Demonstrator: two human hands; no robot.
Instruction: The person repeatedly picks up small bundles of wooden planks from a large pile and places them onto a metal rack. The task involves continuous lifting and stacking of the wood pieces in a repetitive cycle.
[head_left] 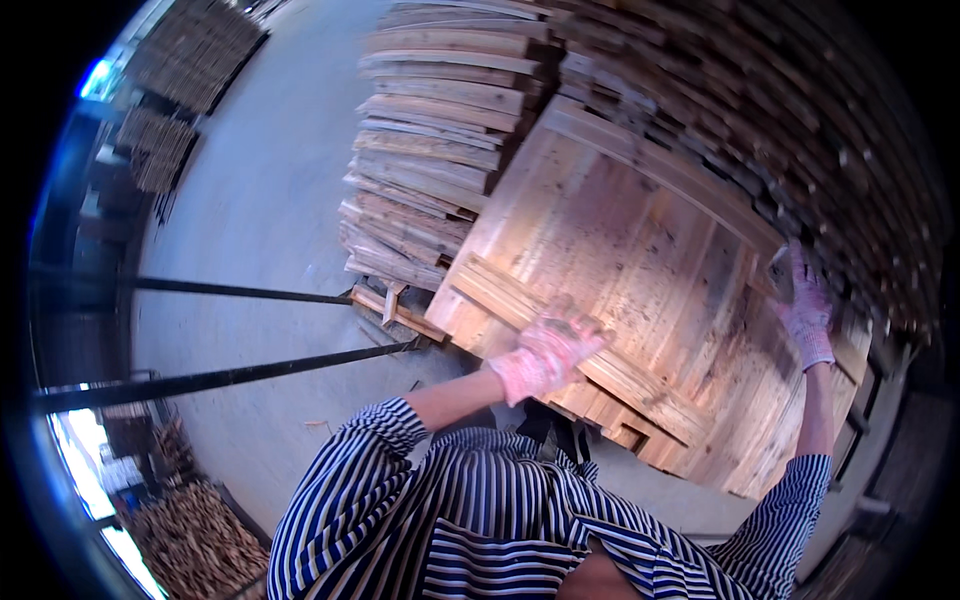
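A broad wooden panel [620, 240] of planks side by side lies in front of me, with one batten across its far side and another batten [490, 290] across its near side. My left hand [555, 350], in a pink knitted glove, lies over the near batten with its fingers stretched to the right, slightly blurred. At the panel's right edge, close to the end of the far batten, my right hand [805, 310] wears a matching glove with a greyish palm. Its fingers and thumb close on the edge there, partly hidden. Beneath the panel, more wood [630, 435] shows along the near side.
Rough boards [430, 140] are stacked left of the panel, and a long dark timber stack [800, 130] rises behind and right. Two dark bars [260, 375] run out leftward above the grey floor [270, 180]. More wood piles [195, 535] stand far left.
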